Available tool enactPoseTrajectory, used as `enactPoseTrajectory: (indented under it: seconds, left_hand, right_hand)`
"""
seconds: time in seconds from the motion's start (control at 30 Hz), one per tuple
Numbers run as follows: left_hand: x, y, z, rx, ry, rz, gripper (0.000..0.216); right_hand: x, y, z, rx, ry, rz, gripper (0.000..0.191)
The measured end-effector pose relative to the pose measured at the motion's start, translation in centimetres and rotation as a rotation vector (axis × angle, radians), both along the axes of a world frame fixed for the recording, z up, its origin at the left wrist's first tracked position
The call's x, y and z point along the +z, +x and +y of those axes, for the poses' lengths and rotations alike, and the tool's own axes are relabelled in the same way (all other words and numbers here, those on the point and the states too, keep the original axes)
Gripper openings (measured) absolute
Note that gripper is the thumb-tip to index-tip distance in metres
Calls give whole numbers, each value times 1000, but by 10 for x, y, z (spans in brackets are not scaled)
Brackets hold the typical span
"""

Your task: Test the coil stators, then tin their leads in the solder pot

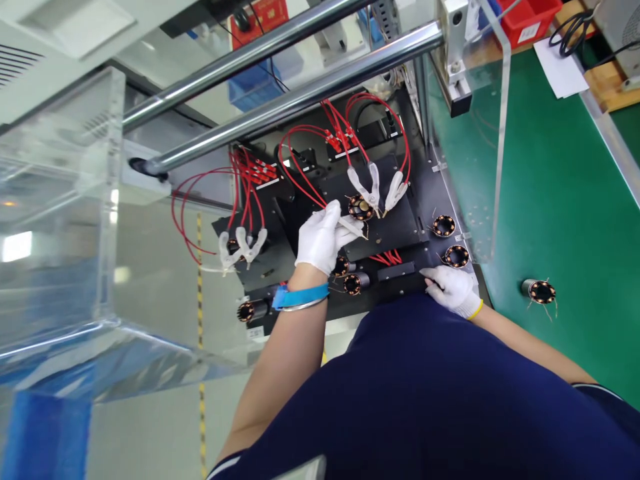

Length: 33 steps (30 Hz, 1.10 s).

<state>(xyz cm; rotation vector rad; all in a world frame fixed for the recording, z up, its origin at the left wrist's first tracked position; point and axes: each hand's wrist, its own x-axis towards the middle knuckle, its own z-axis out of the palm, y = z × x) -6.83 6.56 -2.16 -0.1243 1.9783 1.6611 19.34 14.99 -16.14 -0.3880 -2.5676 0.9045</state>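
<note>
Clip pinched by left hand beside coil.

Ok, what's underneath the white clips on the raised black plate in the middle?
A round copper-wound coil sits on the raised black plate beneath the white clips. The gloved left hand covers its near-left edge.

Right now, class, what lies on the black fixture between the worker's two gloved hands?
In the head view, between left hand and right hand: two wound coils, a red wire bundle and a black block.
</note>
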Motion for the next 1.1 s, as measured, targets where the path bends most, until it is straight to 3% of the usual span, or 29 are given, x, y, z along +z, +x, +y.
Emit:
enactPoseTrajectory:
  seconds: [0.37,0.7,1.1]
  left_hand:
    - [3,6,0,17,-5,45,22]
    - [15,7,6,30,-68,116,23]
    - [11,5,8,21,-85,156,30]
  right_hand:
    - [3,0,1,7,-2,-82,32]
    - [3,-1,0,-7,23,-20,31]
    - [1,0,0,15,-3,-94,33]
